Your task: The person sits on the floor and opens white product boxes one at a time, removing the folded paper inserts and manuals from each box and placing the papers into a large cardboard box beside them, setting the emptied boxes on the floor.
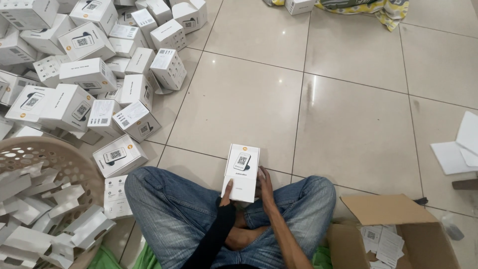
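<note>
Basket [74,164] at 8 o'clock, filled w/ white cardboard inserts [45,209]. Big heap of small white boxes [79,74] from 9 to 11 o'clock, some touching the basket rim. Centre, just above the crossed legs in jeans [174,209]: left hand [227,192], dark sleeve, and right hand [264,187] both closed on one white box [241,172], held upright, each hand on its own side edge. Open brown carton [398,234] at 4 o'clock w/ paper leaflets [383,244] inside. Loose white sheets [460,149] at 3 o'clock. Progress, judging by the piles: many inserts already out, but most of the heap looks untouched.
</note>
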